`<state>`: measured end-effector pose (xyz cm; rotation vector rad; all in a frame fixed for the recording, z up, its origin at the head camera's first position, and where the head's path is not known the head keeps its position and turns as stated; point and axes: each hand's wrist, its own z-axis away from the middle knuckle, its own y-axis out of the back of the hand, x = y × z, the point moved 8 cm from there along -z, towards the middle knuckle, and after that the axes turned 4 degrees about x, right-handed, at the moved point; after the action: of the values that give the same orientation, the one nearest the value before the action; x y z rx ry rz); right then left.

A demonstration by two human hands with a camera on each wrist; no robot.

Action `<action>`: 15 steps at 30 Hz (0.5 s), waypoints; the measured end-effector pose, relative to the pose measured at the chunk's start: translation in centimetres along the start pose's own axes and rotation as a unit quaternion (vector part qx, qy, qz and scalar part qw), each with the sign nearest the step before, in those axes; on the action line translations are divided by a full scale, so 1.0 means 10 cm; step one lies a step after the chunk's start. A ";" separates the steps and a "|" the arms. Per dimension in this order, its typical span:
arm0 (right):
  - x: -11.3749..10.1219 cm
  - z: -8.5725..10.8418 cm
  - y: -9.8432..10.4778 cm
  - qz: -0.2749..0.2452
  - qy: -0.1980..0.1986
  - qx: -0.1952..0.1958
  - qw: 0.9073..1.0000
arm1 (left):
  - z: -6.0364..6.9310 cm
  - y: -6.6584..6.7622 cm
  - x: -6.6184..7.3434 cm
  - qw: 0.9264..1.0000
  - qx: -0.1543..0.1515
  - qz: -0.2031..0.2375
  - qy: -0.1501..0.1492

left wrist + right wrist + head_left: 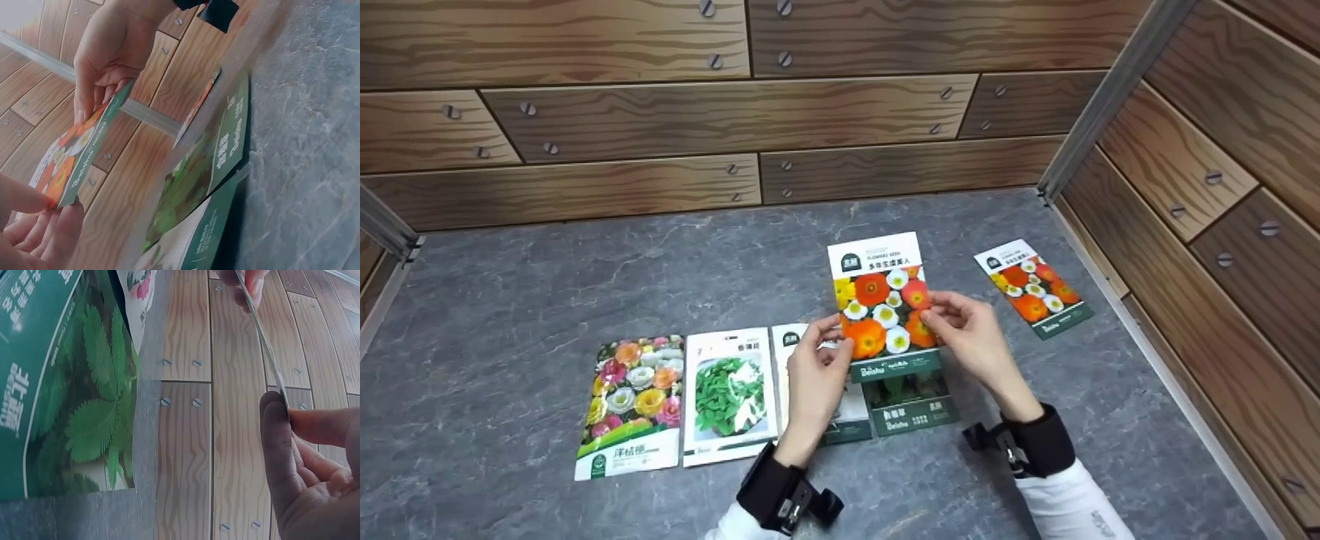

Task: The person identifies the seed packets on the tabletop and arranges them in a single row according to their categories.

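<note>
A seed packet with orange, red and white poppies [885,300] is held up above the table, upright to the head view. My left hand [819,375] pinches its lower left edge between thumb and fingers. On the opposite edge, my right hand [976,337] pinches it the same way; the right wrist view shows the packet [264,337] edge-on between thumb and fingertips. Beneath it lies a green-leaf packet [911,405], partly covered from above. Left of that, a white packet [787,336] is largely hidden by my left hand.
A mint packet [731,397] and a packet with multicoloured blooms [637,397] continue the row leftward. Another poppy packet [1033,289] lies apart, tilted, at the right. Wood-patterned walls [735,116] bound the grey marbled tabletop [547,285] at the back and right.
</note>
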<state>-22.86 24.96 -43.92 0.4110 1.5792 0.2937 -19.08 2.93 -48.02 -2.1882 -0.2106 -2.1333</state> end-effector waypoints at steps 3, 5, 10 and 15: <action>0.02 0.00 0.06 0.002 -0.004 -0.004 1.000 | 0.03 -0.05 0.02 1.000 -0.008 -0.021 -0.009; 0.04 0.01 0.12 0.000 -0.006 -0.005 1.000 | 0.06 -0.10 0.02 0.999 -0.018 -0.036 -0.012; 0.11 0.03 0.26 -0.018 -0.019 -0.011 1.000 | 0.14 -0.26 0.06 0.997 -0.049 -0.055 -0.039; 0.20 0.05 0.37 -0.027 -0.037 -0.021 0.999 | 0.22 -0.40 0.07 0.994 -0.069 -0.079 -0.043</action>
<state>-22.07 29.13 -44.16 0.3426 1.5072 0.2679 -17.49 7.25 -47.58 -2.4191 -0.2568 -2.1972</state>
